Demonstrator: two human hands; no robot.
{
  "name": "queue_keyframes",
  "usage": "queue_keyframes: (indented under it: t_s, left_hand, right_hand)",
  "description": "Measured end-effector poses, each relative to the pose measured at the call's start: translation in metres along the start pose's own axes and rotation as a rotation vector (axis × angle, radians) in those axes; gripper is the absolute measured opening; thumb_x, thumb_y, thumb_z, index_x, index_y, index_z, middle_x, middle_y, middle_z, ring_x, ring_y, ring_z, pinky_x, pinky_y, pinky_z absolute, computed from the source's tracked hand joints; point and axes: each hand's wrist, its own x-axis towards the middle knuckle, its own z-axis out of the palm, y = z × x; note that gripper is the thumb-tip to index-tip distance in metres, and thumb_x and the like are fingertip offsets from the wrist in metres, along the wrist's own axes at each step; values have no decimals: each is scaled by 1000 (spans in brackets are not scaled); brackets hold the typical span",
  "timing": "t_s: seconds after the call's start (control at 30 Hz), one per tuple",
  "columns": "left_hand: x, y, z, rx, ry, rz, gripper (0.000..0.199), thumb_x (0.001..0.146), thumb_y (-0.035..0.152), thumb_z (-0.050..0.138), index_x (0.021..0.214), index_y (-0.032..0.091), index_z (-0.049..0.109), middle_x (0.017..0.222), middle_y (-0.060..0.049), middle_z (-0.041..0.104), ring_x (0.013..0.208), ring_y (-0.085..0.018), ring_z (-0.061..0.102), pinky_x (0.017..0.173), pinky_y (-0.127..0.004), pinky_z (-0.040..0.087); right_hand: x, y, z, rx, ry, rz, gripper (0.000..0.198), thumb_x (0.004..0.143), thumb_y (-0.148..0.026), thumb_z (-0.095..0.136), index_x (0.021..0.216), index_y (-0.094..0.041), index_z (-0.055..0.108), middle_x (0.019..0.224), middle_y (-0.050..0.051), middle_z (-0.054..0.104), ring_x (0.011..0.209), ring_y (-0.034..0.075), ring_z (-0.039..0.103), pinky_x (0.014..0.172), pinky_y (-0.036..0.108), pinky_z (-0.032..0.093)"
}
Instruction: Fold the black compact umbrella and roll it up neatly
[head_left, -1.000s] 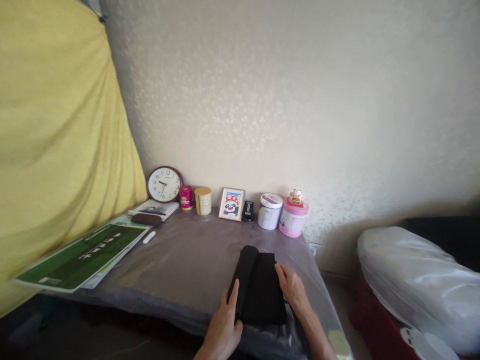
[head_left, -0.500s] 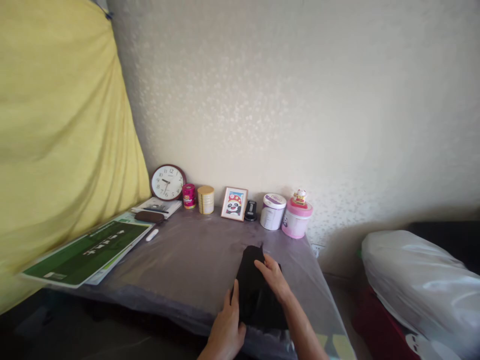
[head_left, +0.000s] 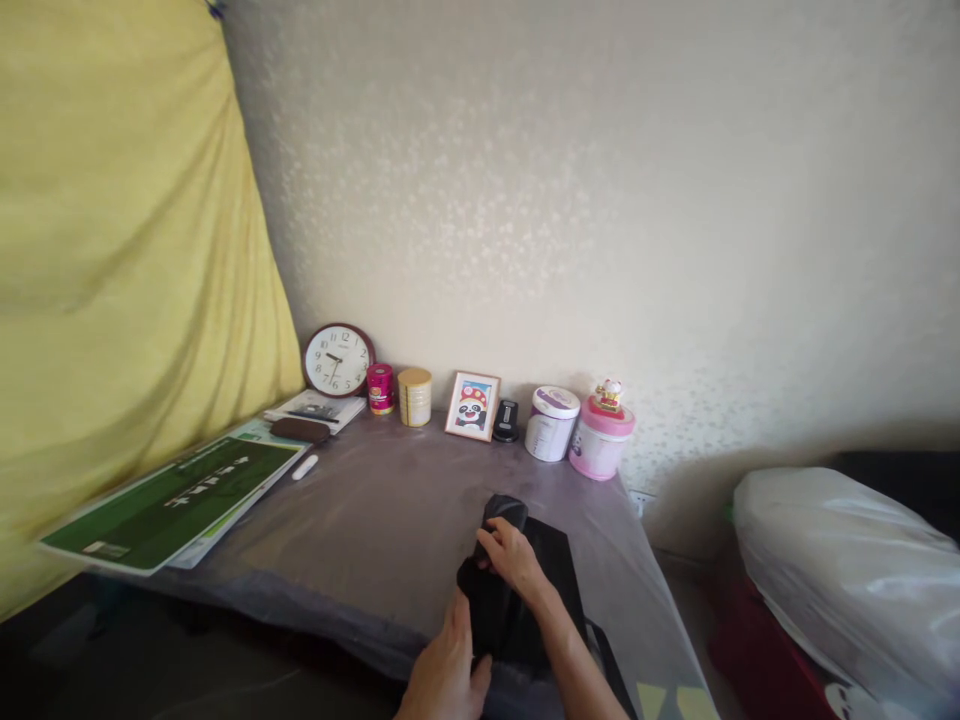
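A soft black item (head_left: 484, 605), perhaps a pouch or folded cloth, is in my two hands over the front right of the table. Its far end is rounded and slightly shiny. My left hand (head_left: 450, 655) grips its near left edge, thumb toward me. Higher up, my right hand (head_left: 510, 553) is closed on its upper part, fingers bent and partly hidden. Under my right wrist a flat black panel (head_left: 559, 555) lies on the table; whether it joins the soft item I cannot tell. Another dark edge shows beside my right forearm.
Along the wall stand a clock (head_left: 340, 360), a pink can (head_left: 380, 390), a yellow can (head_left: 415, 398), a panda picture frame (head_left: 472, 406), a black stapler-like object (head_left: 506, 421) and two tubs (head_left: 551, 425). A green board (head_left: 180, 500) lies left on the plastic-covered table (head_left: 360, 520).
My right hand has moved left and closed on the upper part of the black item, which is now bunched leftward. The flat black panel shows more at the right. The view shifted slightly.
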Motion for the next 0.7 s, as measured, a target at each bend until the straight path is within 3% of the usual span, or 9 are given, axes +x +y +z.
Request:
queue_keyframes:
  t_s: [0.13,0.27,0.4,0.53,0.7]
  left_hand:
    - [-8,-7,-6,86,168,41,66,76,28,45,134,5,25,139,-20,35,125,-26,40,99,-35,39]
    - [-3,1,-6,191,295,171,56,74,28,49,128,18,40,139,-13,36,127,-29,37,103,-44,33]
    - [7,9,2,214,182,199,71,66,19,53,134,16,34,145,-14,26,130,-31,31,106,-45,31]
    - [10,11,7,208,41,138,77,64,9,48,138,10,24,149,-17,14,135,-30,21,107,-41,28]
    - [7,23,-4,207,-71,33,82,65,2,43,140,14,12,150,-14,9,136,-26,18,108,-37,25]
  right_hand:
    - [-8,-12,0,-59,-22,-65,24,87,-30,38,80,-20,59,72,0,70,57,9,62,58,19,42]
    - [-12,-15,2,-193,-10,-127,22,86,-25,39,85,-21,61,75,-1,71,62,11,63,61,20,42]
    - [-19,-12,3,-259,16,-204,24,87,-22,40,89,-23,63,79,-1,71,74,13,64,68,21,42]
    - [-25,-6,0,-427,80,-397,23,87,-27,44,81,-25,66,82,0,70,86,16,60,79,26,40]
    - [-7,6,-6,-521,95,-501,26,89,-25,43,80,-24,67,90,0,70,112,17,49,103,36,23]
